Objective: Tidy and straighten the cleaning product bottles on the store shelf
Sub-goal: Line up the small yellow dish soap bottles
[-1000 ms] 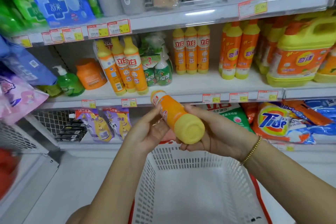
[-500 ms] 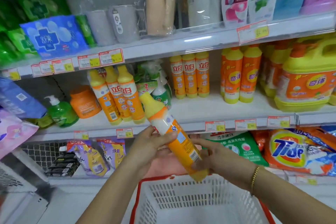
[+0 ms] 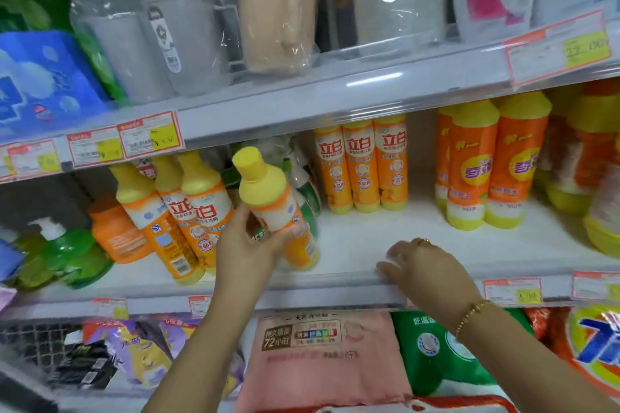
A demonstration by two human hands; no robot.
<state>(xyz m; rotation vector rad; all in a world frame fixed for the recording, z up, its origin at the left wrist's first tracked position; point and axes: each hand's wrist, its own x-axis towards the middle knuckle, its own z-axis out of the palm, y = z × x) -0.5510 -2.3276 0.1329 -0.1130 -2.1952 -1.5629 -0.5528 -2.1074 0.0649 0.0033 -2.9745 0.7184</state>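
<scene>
On the middle shelf point(image 3: 362, 245), my left hand point(image 3: 246, 246) wraps the orange bottle point(image 3: 268, 198) mid-body, beside the leaning bottles point(image 3: 201, 211). Its long axis tilts, cap toward 11 o'clock, base toward 5. At 3 o'clock my right hand point(image 3: 427, 270) rests loose-fingered on the shelf lip.

Orange bottle point(image 3: 268, 201) with yellow cap, tilted cap-left, base down by the middle shelf point(image 3: 419, 235), gripped mid-body by left hand point(image 3: 246, 246), three leaning bottles point(image 3: 188, 214) just left, three slim bottles point(image 3: 362, 166) upright in a row behind, two broad bottles point(image 3: 486, 161) upright right.
</scene>
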